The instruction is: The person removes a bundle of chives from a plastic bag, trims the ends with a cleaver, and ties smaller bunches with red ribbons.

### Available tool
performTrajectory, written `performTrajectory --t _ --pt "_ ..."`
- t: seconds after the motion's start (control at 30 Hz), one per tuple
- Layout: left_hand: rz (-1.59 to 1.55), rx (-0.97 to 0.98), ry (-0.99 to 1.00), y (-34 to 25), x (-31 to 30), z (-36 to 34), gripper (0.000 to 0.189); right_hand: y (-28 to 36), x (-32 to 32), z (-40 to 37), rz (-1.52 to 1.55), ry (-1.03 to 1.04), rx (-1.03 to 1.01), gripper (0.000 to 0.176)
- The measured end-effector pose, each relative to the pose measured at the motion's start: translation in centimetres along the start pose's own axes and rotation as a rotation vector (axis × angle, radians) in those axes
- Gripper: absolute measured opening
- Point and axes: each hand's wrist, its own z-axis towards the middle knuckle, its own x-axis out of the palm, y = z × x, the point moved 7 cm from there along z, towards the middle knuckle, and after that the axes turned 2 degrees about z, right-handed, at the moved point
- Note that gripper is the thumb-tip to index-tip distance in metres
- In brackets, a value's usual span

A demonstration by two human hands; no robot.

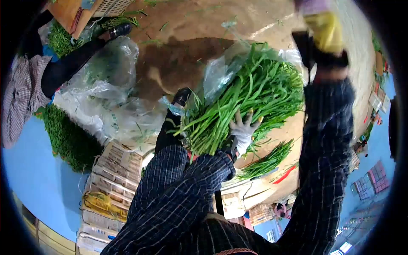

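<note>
A big heap of long-stemmed leafy greens (263, 85) lies in front of me, with a clear plastic bag (221, 72) along its far side. My left hand (244, 132), in a whitish glove with worn fingertips, rests on the near side of the heap with its fingers spread over the stems. Raised to the upper right, my right hand (325, 32) wears a yellow and purple glove and is away from the greens. Motion smears its fingers. A dark flat object (301, 47) shows beside its wrist.
A smaller bunch of greens (270, 161) lies nearer me, by a red strip (284, 174). Stacked plastic crates (114, 165) stand at left, near plastic sheeting (114, 114) and a dark green pile (68, 138). Another person's checked garment (25, 93) and leg show at far left.
</note>
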Motion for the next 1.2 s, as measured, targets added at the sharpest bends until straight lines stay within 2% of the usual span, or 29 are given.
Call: performTrajectory --t 0.03,0.07,0.13,0.17,0.2,0.27,0.33,0.4,0.47,0.5,0.53,0.6,0.63,0.67,0.7,0.73,0.77,0.8,0.83,0.87,0.9,0.93,0.97,1.0,1.03,1.07,1.1,1.13,1.2 --pt "0.121 -0.004 -0.012 0.3 1.6 0.4 0.075 1.6 3.2 -3.3 0.024 0.181 0.002 0.052" --pt "0.299 -0.009 -0.176 0.1 1.0 0.2 0.072 2.9 6.1 -6.6 0.064 0.336 0.010 0.056" --pt "0.636 -0.108 -0.507 -0.4 -0.2 -0.5 0.065 5.0 10.6 -13.9 0.076 0.404 0.010 0.064" --pt "0.453 -0.100 -0.357 0.5 -0.5 0.1 0.068 6.3 11.0 -15.9 -0.046 0.190 -0.042 0.070" --pt "0.277 -0.091 -0.198 1.2 -0.7 0.3 0.071 5.8 9.7 -19.1 -0.108 0.124 0.052 0.071" --pt "-0.063 -0.074 0.127 0.9 -0.1 0.7 0.079 3.2 8.1 -25.1 -0.292 -0.053 0.378 0.074" --pt "-0.332 -0.395 -0.060 2.4 -0.7 -0.1 0.071 1.0 9.2 -32.0 -0.261 -0.372 0.726 0.088" --pt "0.299 -0.111 -0.232 1.1 0.7 0.1 0.070 -1.2 12.6 -35.8 -0.267 -0.409 0.975 0.103" --pt "1.634 -0.053 -0.281 1.1 5.9 0.6 0.072 -5.1 16.5 -37.8 -0.130 -0.387 1.199 0.106" --pt "1.413 -0.204 -0.373 2.0 5.2 0.1 0.070 -6.1 17.2 -38.2 -0.098 -0.395 1.159 0.107" --pt "1.130 -0.006 -0.273 1.4 1.7 -0.9 0.063 -7.6 18.6 -39.2 -0.078 -0.430 1.064 0.109" --pt "0.454 0.247 0.053 0.2 -4.7 -3.4 0.052 -8.2 19.5 -40.4 -0.097 -0.267 1.248 0.108" --pt "0.259 0.297 0.213 -0.2 -6.1 -5.0 0.054 -8.9 20.5 -41.1 -0.103 -0.161 1.250 0.115" --pt "0.068 0.290 0.457 -1.4 -9.9 -6.8 0.055 -8.4 20.2 -40.9 -0.098 -0.161 1.288 0.113" --pt "-0.137 0.332 0.510 -1.7 -11.8 -8.1 0.055 -8.3 20.6 -41.2 -0.075 -0.221 1.263 0.112" --pt "-0.217 0.384 0.517 -1.8 -14.8 -8.6 0.051 -8.5 20.6 -41.0 -0.058 -0.288 1.229 0.112" --pt "-0.193 0.167 0.565 -1.1 -18.1 -7.7 0.045 -8.8 20.6 -40.9 -0.047 -0.304 1.229 0.112" --pt "-0.563 0.157 0.226 1.0 -20.3 -6.7 0.039 -9.0 20.8 -41.1 -0.024 -0.262 1.229 0.111" --pt "-0.533 0.280 -0.168 3.2 -21.3 -4.7 0.039 -9.3 21.1 -41.4 -0.006 -0.221 1.232 0.111" --pt "-0.336 0.343 -0.377 4.1 -23.1 -2.7 0.037 -9.6 21.2 -41.7 -0.003 -0.237 1.242 0.111" --pt "-0.104 0.235 -0.491 5.3 -23.3 -0.6 0.048 -10.1 22.0 -42.0 -0.019 -0.146 1.286 0.113" --pt "0.154 0.143 -0.638 8.1 -20.7 1.4 0.067 -10.7 22.9 -42.4 -0.034 -0.048 1.324 0.114" --pt "0.195 0.022 -0.613 13.3 -16.0 3.8 0.078 -11.3 24.1 -43.1 -0.038 -0.096 1.285 0.116" --pt "0.001 -0.075 -0.474 16.9 -11.9 5.3 0.075 -11.1 23.4 -43.1 -0.011 -0.103 1.235 0.121" --pt "-0.177 -0.195 -0.353 20.2 -8.0 6.5 0.072 -10.9 22.8 -42.7 -0.030 -0.175 1.202 0.116" --pt "-0.293 -0.174 -0.255 20.3 -4.8 6.9 0.075 -10.8 22.4 -42.8 -0.058 -0.242 1.172 0.112" --pt "-0.412 -0.160 -0.145 19.9 -1.2 6.5 0.078 -10.8 22.9 -43.7 0.072 -0.323 1.254 0.117" --pt "-0.532 -0.145 -0.035 18.6 1.6 6.1 0.082 -12.4 24.9 -45.7 0.287 -0.553 1.188 0.120" --pt "-0.320 -0.295 0.026 11.0 -1.1 4.5 0.088 -16.7 29.0 -51.6 0.685 -0.704 1.166 0.111"
